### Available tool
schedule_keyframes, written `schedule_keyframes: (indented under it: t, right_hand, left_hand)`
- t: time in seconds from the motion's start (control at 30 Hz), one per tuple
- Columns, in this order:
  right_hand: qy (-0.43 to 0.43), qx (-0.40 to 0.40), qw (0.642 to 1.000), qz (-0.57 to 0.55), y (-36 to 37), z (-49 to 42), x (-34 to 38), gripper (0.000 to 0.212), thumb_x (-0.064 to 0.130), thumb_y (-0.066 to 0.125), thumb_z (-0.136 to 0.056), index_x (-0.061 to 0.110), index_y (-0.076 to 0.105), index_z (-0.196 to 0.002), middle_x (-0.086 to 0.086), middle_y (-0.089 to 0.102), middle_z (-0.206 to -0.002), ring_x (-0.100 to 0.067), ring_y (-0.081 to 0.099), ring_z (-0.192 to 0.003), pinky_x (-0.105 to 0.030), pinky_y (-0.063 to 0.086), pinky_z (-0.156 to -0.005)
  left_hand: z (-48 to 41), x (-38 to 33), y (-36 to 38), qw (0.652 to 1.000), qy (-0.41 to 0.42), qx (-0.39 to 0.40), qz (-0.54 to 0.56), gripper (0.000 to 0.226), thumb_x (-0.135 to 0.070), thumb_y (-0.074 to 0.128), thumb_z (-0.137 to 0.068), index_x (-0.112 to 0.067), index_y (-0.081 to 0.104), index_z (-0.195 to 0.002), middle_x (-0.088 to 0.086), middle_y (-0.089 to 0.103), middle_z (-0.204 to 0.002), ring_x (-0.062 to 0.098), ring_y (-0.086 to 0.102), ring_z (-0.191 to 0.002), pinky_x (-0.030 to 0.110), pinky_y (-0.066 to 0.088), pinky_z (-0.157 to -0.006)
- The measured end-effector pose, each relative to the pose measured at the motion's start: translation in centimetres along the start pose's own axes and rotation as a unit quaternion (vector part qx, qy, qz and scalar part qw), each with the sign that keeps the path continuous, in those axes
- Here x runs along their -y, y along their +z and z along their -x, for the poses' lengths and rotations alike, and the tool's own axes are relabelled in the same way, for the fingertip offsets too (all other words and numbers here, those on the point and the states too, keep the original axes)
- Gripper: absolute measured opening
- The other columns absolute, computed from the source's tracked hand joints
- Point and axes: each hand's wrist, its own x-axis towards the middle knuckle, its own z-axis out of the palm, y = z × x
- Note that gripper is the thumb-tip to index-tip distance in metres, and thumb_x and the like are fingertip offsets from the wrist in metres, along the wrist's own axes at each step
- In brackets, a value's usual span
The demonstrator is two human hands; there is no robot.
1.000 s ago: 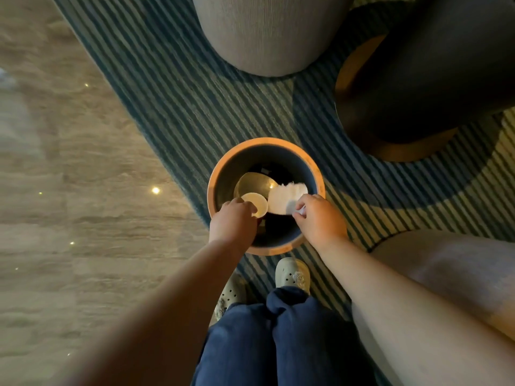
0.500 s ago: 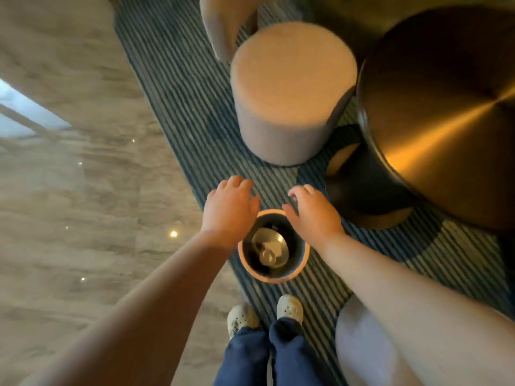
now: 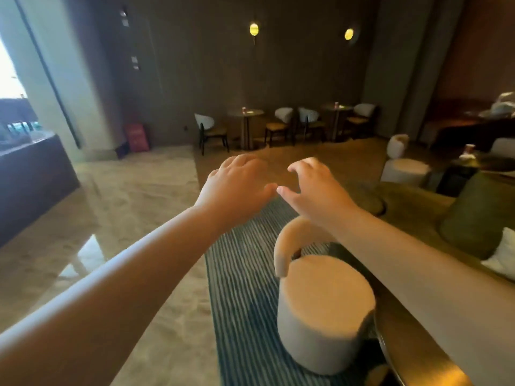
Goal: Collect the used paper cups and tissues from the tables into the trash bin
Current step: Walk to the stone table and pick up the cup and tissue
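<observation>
Your nearest target lay off to the right and well beyond reach. A paper cup (image 3: 470, 149) stood upright, long axis vertical, on the low dark table (image 3: 501, 164). Something pale sat at its foot, too blurred to call a tissue. Your right hand (image 3: 316, 188) was the nearer of the two to it.

Straight ahead and much farther off, a reddish cup (image 3: 244, 109) stood on the left round table (image 3: 250, 112), and a second reddish cup (image 3: 336, 103) on the right round table (image 3: 341, 107) — both small in the view.

Both arms were stretched out in front of you, palms down, the thumb tips close together. Your left hand (image 3: 237, 182) and the right alike had their fingers loosely spread and a little bent, gripping nothing. The trash bin was out of sight.

By my reading, what came next was a walk and a turn to the right — not a reach — with the right hand best placed to take the cup from above or from the side.
</observation>
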Motion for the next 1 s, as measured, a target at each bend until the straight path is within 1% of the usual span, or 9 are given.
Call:
schedule_keyframes:
  t: [0.07, 0.2, 0.4, 0.5, 0.57, 0.67, 0.77, 0.93, 1.0]
  right_hand:
    - [-0.015, -0.019, 0.999, 0.021, -1.7, -1.7, 3.1, 0.059, 0.05, 0.051, -0.091, 0.02, 0.036, -0.14, 0.0, 0.034, -0.144, -0.021, 0.032, -0.132, -0.037, 0.034, -0.104]
    - [-0.033, -0.03, 0.999, 0.01, -2.8, -5.5, 9.0, 0.066, 0.05, 0.049, -0.091, 0.023, 0.024, -0.146, 0.002, 0.026, -0.151, -0.019, 0.029, -0.136, -0.032, 0.032, -0.105]
    - [-0.042, -0.062, 0.996, 0.044, -1.0, -10.1, 17.0, 0.063, 0.052, 0.046, -0.092, 0.02, 0.027, -0.143, 0.001, 0.035, -0.143, -0.017, 0.034, -0.131, -0.03, 0.037, -0.1]
    - [-0.067, -0.08, 0.987, 0.124, 0.9, -11.1, 19.8, 0.067, 0.055, 0.043, -0.092, 0.019, 0.024, -0.145, 0.002, 0.034, -0.146, -0.016, 0.035, -0.132, -0.029, 0.038, -0.101]
    - [-0.101, -0.092, 0.977, 0.163, 2.3, -11.7, 21.1, 0.068, 0.057, 0.04, -0.092, 0.02, 0.022, -0.147, 0.003, 0.032, -0.148, -0.015, 0.035, -0.133, -0.028, 0.039, -0.101]
    - [-0.099, -0.079, 0.981, 0.144, 4.4, -13.8, 22.0, 0.066, 0.057, 0.035, -0.093, 0.024, 0.018, -0.147, 0.006, 0.025, -0.151, -0.011, 0.027, -0.137, -0.025, 0.032, -0.105]
    - [-0.082, -0.062, 0.986, 0.131, 7.0, -17.7, 21.1, 0.067, 0.059, 0.034, -0.092, 0.026, 0.016, -0.148, 0.007, 0.02, -0.153, -0.011, 0.021, -0.139, -0.026, 0.026, -0.109]
    - [-0.081, -0.038, 0.988, 0.129, 10.8, -26.4, 17.9, 0.069, 0.057, 0.036, -0.093, 0.028, 0.008, -0.149, 0.009, 0.009, -0.157, -0.009, 0.011, -0.143, -0.026, 0.021, -0.111]
    - [-0.085, -0.032, 0.987, 0.135, 11.6, -30.4, 16.4, 0.068, 0.056, 0.034, -0.093, 0.029, 0.006, -0.149, 0.011, 0.006, -0.157, -0.008, 0.008, -0.143, -0.025, 0.019, -0.111]
  left_hand:
    - [-0.6, 1.9, -3.3, 1.0, 0.013, -0.011, 0.0, 0.056, -0.054, 0.044, -0.091, -0.033, 0.035, -0.142, -0.01, 0.028, -0.152, 0.013, 0.018, -0.142, 0.042, 0.021, -0.113]
    - [-2.0, 7.2, -8.2, 0.996, 0.034, -0.028, -0.079, 0.06, -0.06, 0.032, -0.093, -0.032, 0.026, -0.146, -0.011, 0.021, -0.155, 0.012, 0.011, -0.144, 0.04, 0.015, -0.115]
    - [-4.0, 16.6, -13.1, 0.996, 0.015, -0.008, -0.083, 0.064, -0.063, 0.033, -0.09, -0.028, 0.032, -0.144, -0.01, 0.029, -0.152, 0.012, 0.02, -0.142, 0.041, 0.021, -0.114]
    - [-4.7, 20.0, -13.8, 0.995, 0.031, -0.05, -0.086, 0.055, -0.057, 0.039, -0.092, -0.03, 0.04, -0.14, -0.012, 0.036, -0.148, 0.009, 0.032, -0.136, 0.036, 0.03, -0.11]
    - [-5.4, 21.9, -13.3, 0.994, 0.044, -0.082, -0.062, 0.055, -0.056, 0.04, -0.092, -0.031, 0.037, -0.141, -0.012, 0.037, -0.147, 0.009, 0.034, -0.134, 0.035, 0.033, -0.11]
    - [-7.1, 24.5, -11.5, 0.992, 0.052, -0.105, -0.043, 0.057, -0.054, 0.038, -0.093, -0.032, 0.029, -0.145, -0.012, 0.034, -0.148, 0.008, 0.03, -0.136, 0.031, 0.028, -0.11]
    - [-10.0, 27.2, -9.4, 0.992, 0.058, -0.105, -0.045, 0.058, -0.055, 0.036, -0.093, -0.032, 0.026, -0.146, -0.014, 0.03, -0.15, 0.008, 0.027, -0.138, 0.03, 0.027, -0.11]
    - [-17.4, 32.5, -6.4, 0.996, 0.041, -0.081, -0.006, 0.051, -0.05, 0.041, -0.093, -0.036, 0.034, -0.141, -0.015, 0.038, -0.143, 0.007, 0.036, -0.131, 0.028, 0.036, -0.102]
    - [-21.5, 34.6, -5.5, 0.995, 0.04, -0.087, 0.004, 0.049, -0.049, 0.044, -0.092, -0.037, 0.038, -0.139, -0.015, 0.041, -0.14, 0.007, 0.039, -0.128, 0.028, 0.039, -0.1]
